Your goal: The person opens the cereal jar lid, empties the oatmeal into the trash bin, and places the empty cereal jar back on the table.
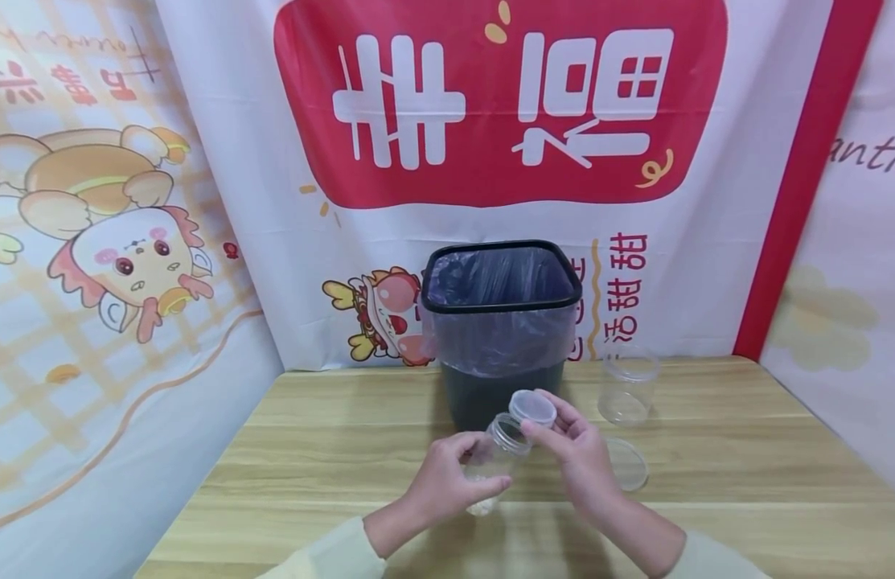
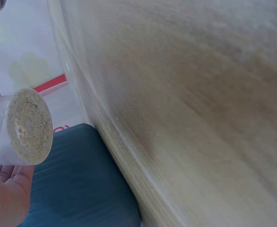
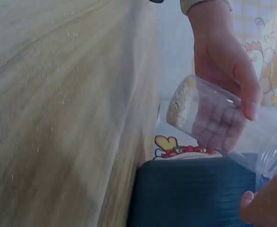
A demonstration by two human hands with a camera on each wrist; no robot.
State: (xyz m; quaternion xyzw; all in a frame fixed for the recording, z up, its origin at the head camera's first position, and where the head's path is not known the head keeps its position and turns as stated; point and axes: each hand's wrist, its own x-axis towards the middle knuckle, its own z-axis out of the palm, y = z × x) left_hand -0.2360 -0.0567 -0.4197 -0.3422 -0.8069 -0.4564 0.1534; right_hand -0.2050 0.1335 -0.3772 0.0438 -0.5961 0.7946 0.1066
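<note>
My left hand (image 1: 443,476) grips a clear plastic jar (image 1: 494,457) around its body, above the table. The jar tilts with its threaded mouth up and to the right. A shallow layer of pale, flaky bits lies in its bottom, seen close in the left wrist view through the jar base (image 2: 31,126) and from the side in the right wrist view. My right hand (image 1: 583,458) pinches a round translucent lid (image 1: 532,408) just beside the mouth. The lid is off the jar, whose mouth is uncovered. Most of my right hand lies outside the right wrist view.
A dark bin (image 1: 483,394) with a black rim and a clear liner stands behind my hands. To its right on the wooden table (image 1: 309,466) stands an uncapped clear jar (image 1: 626,398). A clear round disc (image 1: 630,465) lies in front of that jar. Printed cloths hang around.
</note>
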